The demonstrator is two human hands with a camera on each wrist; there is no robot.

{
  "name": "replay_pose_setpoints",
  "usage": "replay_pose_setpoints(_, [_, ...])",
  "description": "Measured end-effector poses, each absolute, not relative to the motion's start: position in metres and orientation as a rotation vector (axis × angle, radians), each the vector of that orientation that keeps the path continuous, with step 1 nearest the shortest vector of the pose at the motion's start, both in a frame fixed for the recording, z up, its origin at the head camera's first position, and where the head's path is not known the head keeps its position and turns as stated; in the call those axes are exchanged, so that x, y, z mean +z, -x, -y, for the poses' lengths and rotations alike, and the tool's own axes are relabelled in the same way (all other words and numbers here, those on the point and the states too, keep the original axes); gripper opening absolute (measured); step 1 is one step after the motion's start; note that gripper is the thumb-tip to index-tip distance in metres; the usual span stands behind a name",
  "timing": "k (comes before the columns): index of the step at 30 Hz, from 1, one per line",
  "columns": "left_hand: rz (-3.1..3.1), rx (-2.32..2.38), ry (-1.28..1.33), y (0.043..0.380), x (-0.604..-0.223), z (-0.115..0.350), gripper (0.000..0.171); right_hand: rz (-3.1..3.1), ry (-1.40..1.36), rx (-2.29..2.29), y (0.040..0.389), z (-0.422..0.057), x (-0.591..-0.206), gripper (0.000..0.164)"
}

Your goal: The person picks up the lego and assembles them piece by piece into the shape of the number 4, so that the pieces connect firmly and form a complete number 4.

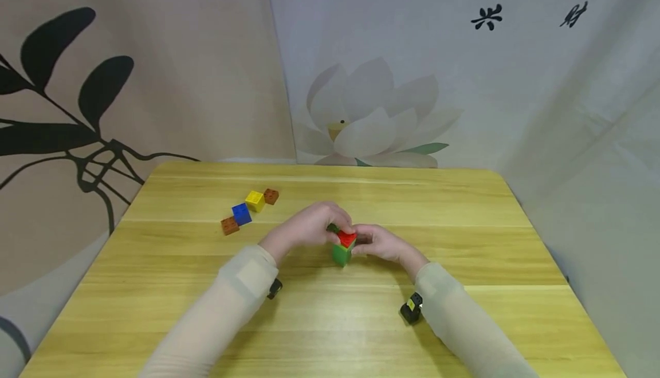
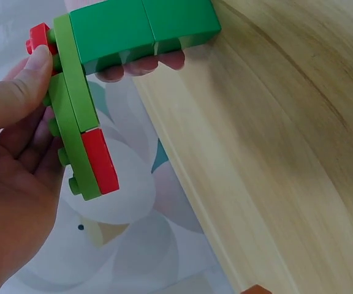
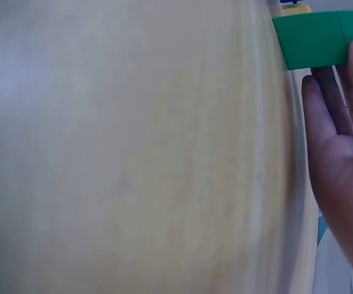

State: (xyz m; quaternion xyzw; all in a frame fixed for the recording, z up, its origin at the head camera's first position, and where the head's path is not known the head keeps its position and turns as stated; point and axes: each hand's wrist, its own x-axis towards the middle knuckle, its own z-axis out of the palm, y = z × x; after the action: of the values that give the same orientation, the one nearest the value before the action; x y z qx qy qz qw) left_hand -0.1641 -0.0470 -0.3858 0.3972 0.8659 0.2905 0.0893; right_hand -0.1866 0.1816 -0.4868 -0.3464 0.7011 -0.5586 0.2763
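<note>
Pale sleeves [image 1: 242, 289] are lying over the near part of the smooth, stripy wooden surface [image 1: 356, 332]. Past them, a little block stack [image 1: 341, 255] is sitting between the hands, near the middle; I cannot tell if it is touching the wood. Two shiny, boxy dark green blocks [image 2: 112, 37] are holding up long, bumpy light green bars [image 2: 75, 135]. The left hand [image 1: 317, 226] is pinching a red top block [image 2: 40, 35], fingers nearly together. The right hand [image 1: 384, 243] is gripping the dark green blocks between thumb and bent fingers. For a good fit, I think the right hand should be keeping the bottom still, with the left lining up bumps and pressing straight down, gently. Farther left, brown [image 1: 230, 225], blue [image 1: 241, 214] and yellow [image 1: 255, 201] blocks are lying in a slanting row. Behind, a flowery cloth [image 1: 381, 114] is hanging.
</note>
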Motion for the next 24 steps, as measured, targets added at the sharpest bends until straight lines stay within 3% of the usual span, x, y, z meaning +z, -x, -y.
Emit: replay_pose_setpoints(24, [-2.542,0.906,-1.274,0.1669,-0.3893,0.0494,0.022,-1.859,0.926,-1.490,0.1872,-0.1807,-0.4850,0.036])
